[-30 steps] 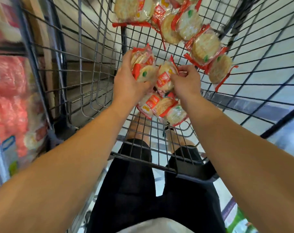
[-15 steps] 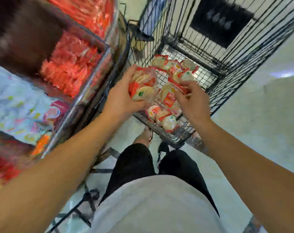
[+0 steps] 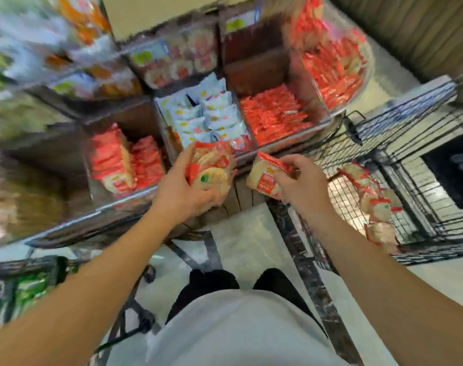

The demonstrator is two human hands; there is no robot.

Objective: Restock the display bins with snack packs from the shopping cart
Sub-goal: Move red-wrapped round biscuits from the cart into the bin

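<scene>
Person seen from own head height, looking down. Both forearms bare to the frame's lower edge; no sleeves, watch or wristband visible on either. Left hand (image 3: 184,190) and right hand (image 3: 301,182) bare, no gloves, no rings discernible. Torso covered by a plain light grey-white top (image 3: 241,328), no print or logo showing. Below it, black trousers (image 3: 214,282), two dark leg shapes. Footwear out of sight.
</scene>
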